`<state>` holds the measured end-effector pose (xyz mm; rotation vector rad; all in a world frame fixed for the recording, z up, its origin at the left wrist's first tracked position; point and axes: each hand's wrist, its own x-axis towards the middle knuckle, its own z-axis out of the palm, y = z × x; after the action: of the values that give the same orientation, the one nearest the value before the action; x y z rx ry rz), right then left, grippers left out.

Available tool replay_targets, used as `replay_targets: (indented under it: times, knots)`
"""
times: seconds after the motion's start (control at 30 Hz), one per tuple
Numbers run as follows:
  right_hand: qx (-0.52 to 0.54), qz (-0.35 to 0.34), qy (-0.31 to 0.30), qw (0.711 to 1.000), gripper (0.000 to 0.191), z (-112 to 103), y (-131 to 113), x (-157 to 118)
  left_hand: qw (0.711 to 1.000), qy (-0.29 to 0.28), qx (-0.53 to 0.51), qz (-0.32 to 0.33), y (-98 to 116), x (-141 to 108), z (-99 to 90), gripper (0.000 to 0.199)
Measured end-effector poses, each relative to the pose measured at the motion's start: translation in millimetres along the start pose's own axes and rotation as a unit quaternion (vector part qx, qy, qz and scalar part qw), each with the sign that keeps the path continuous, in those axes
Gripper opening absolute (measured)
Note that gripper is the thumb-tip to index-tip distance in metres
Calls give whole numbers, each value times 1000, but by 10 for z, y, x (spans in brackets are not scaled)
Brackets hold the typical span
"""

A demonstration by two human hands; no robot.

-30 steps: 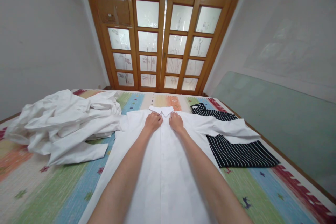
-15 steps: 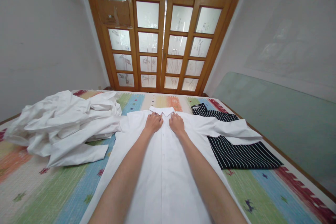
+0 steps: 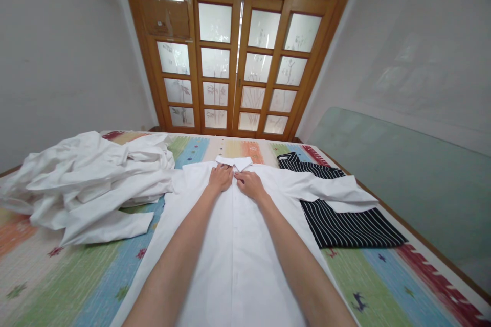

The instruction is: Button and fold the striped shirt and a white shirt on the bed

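A white long-sleeved shirt [image 3: 253,245] lies front up on the patterned bed cover, its collar [image 3: 235,162] at the far end and its button placket running down the middle. My left hand [image 3: 221,178] is at the left side of the neck opening, fingers curled on the cloth just under the collar. Close beside it, my right hand [image 3: 250,184] has its fingers bent and pinching the placket at the top. Fingertips of both hands are partly hidden. The shirt's right sleeve stretches over a folded black garment with white stripes [image 3: 353,230].
To the left, a crumpled heap of white clothes [image 3: 95,184] touches the shirt's left sleeve. Under everything is a colourful patterned cover [image 3: 111,271]. A pale green board [image 3: 402,163] stands along the right side. Wooden doors with glass panes [image 3: 233,66] are beyond the far edge.
My right hand has moved left to the placket, nearer my left hand. My left hand stays by the collar. The view has shifted slightly.
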<state>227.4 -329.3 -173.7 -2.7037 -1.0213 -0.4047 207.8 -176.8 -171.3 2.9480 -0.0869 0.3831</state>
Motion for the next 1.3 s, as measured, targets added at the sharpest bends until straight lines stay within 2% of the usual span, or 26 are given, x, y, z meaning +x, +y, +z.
replay_targets:
  times: [0.17, 0.33, 0.5, 0.83, 0.93, 1.03, 1.17, 1.3]
  knots:
    - [2, 51, -19, 999, 32, -84, -102, -5, 998, 12, -42, -43, 15, 76, -17, 39]
    - [0, 144, -21, 989, 29, -39, -252, 12, 984, 46, -104, -139, 93, 218, 24, 24]
    - [-10, 138, 15, 990, 30, 30, -296, -24, 971, 66, -133, -187, 113, 316, 84, 17]
    - [-14, 80, 15, 997, 26, 5, -300, -53, 977, 90, -123, -146, 27, 389, 75, 20]
    - [3, 63, 25, 998, 26, 9, -291, -49, 976, 129, -110, -136, 48, 351, 32, 23]
    - [17, 55, 53, 997, 25, 15, -278, -48, 976, 171, -84, -105, 66, 299, -9, 38]
    - [26, 81, 85, 993, 36, 38, -269, -39, 993, 89, -59, -55, 36, 245, -18, 32]
    - [17, 96, 45, 994, 37, 66, -267, -13, 997, 43, -58, -29, -22, 163, 0, 30]
